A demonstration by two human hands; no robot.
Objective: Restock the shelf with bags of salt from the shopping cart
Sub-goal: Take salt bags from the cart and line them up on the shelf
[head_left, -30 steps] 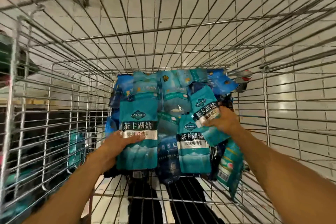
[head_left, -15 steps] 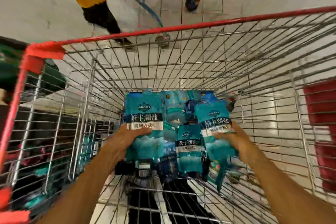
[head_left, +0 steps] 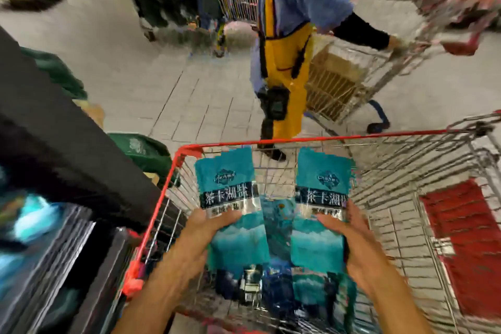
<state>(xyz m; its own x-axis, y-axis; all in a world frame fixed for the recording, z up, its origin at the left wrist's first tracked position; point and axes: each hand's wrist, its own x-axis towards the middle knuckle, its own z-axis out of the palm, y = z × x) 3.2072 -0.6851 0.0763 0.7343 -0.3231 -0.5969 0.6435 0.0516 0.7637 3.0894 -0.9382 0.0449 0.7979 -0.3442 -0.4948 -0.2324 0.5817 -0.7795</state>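
I hold two teal bags of salt upright above the wire shopping cart (head_left: 298,139). My left hand (head_left: 203,236) grips the left salt bag (head_left: 230,198), thumb across its front. My right hand (head_left: 349,238) grips the right salt bag (head_left: 320,198) the same way. More salt bags (head_left: 273,282) lie in the cart bottom below and between the two held ones. The dark shelf unit (head_left: 54,149) runs along my left, with blurred blue goods (head_left: 29,222) on a lower level.
A person in a yellow apron (head_left: 284,43) stands just beyond the cart's far rim, pushing a second cart (head_left: 349,81) that carries a cardboard box. Green bags (head_left: 146,149) sit at the shelf's end. Tiled floor lies ahead; further shelves at the back.
Both hands have lifted their salt bags up out of the pile in the cart. My view has risen from the cart bottom to the aisle, showing the person ahead.
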